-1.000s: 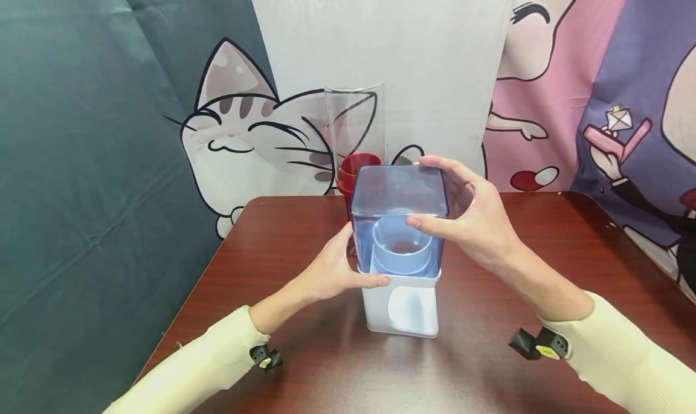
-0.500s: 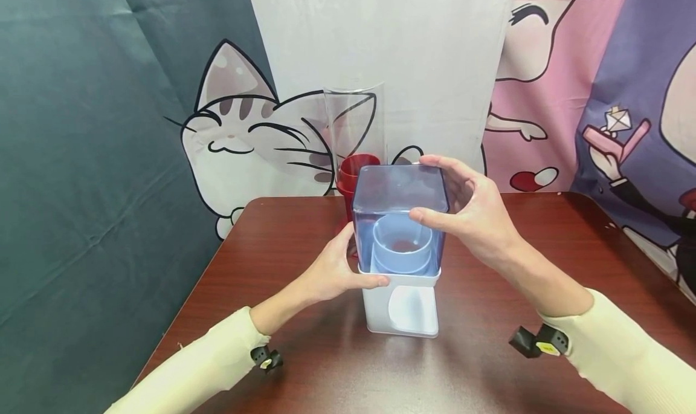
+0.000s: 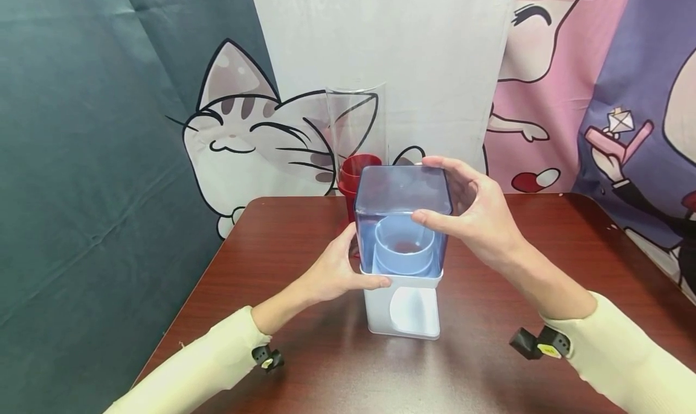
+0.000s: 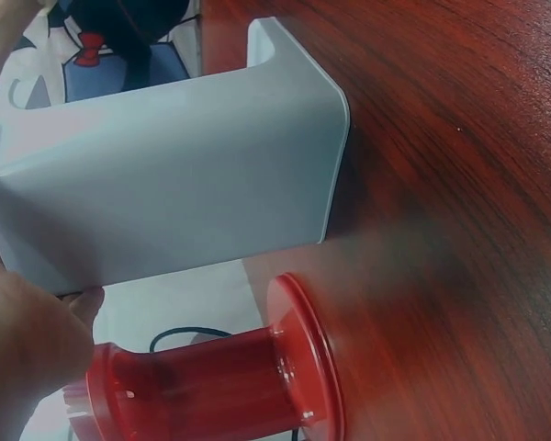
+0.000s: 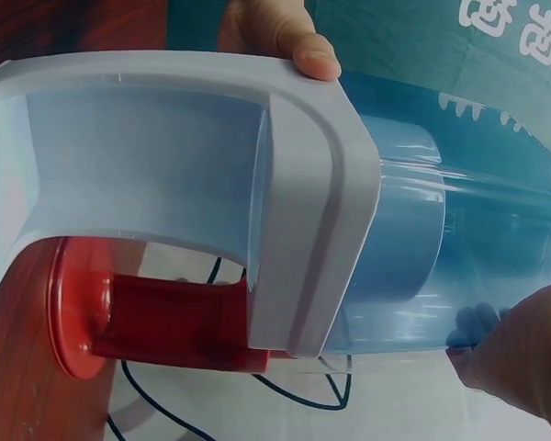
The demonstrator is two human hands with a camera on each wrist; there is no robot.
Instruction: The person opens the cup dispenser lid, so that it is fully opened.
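Observation:
A white dispenser base (image 3: 377, 308) with a cut-out front stands upright on the table. Over its top sits a clear blue square cover (image 3: 405, 190), its lower edge right at the base's rim. Through the cover a round light-blue collar (image 3: 405, 260) shows. My left hand (image 3: 331, 269) grips the upper part of the base from the left, thumb along its front. From the right, my right hand (image 3: 478, 220) holds the cover near its top, thumb on the front face and fingers at the back. The right wrist view shows the base and cover (image 5: 496, 239) meeting.
Behind the dispenser stands a red pedestal (image 4: 211, 381) with a wide round foot and a tall clear cylinder (image 3: 356, 121) on top. The brown wooden table (image 3: 293, 232) ends at a cartoon-printed cloth (image 3: 424, 51) at the back.

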